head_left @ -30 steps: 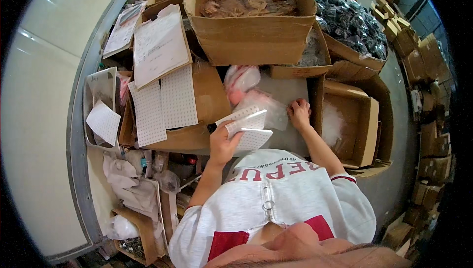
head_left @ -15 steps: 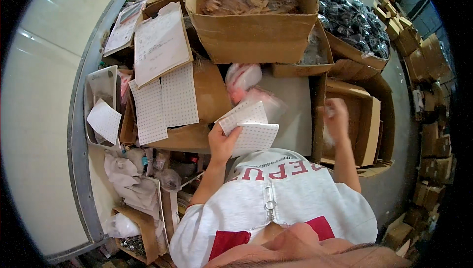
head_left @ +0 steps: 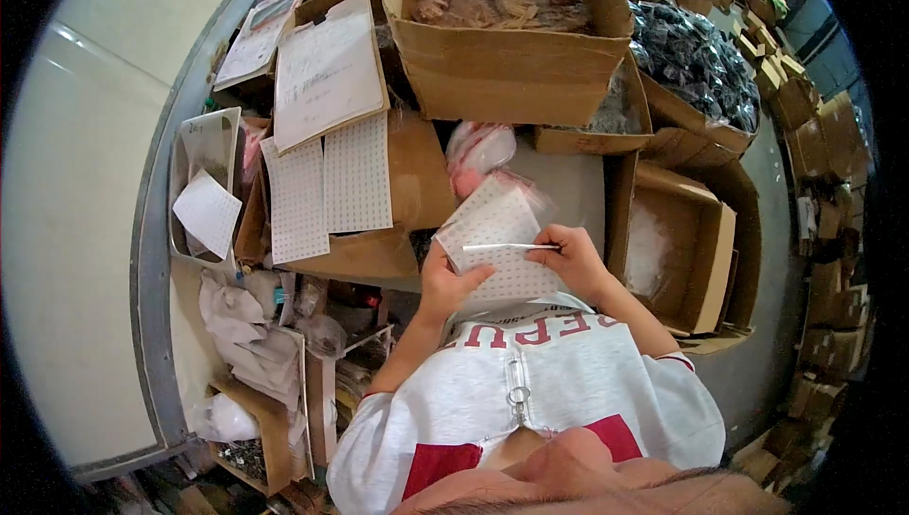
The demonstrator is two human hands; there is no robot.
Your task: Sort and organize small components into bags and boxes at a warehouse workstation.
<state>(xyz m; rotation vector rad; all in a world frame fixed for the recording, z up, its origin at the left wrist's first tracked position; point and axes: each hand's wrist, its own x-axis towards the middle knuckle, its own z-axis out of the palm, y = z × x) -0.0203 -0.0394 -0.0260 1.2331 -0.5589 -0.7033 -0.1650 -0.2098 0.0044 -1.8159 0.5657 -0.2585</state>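
White dotted sheets (head_left: pixel 516 282) lie between hands, before shirt (head_left: pixel 554 397), at near side of tabletop (head_left: pixel 576 179). Left hand (head_left: pixel 449 280) holds their left side, fingers closed, thumb on top. Right hand (head_left: pixel 576 261) was over right box (head_left: pixel 717 255) half second ago; now its fingers pinch sheets' white edge, so both hands handle them. Just beyond: pink-white bag (head_left: pixel 480 150). Farther: big carton (head_left: pixel 507 70).

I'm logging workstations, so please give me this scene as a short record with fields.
Left hand: holds printed white sheets
Right hand: pinches a thin white strip, kind unclear, over the sheets
Beyond the sheets: pink-and-white plastic bundle
Right side: open cardboard box
Left side: white bin with loose sheet
Far side: large carton, brown contents
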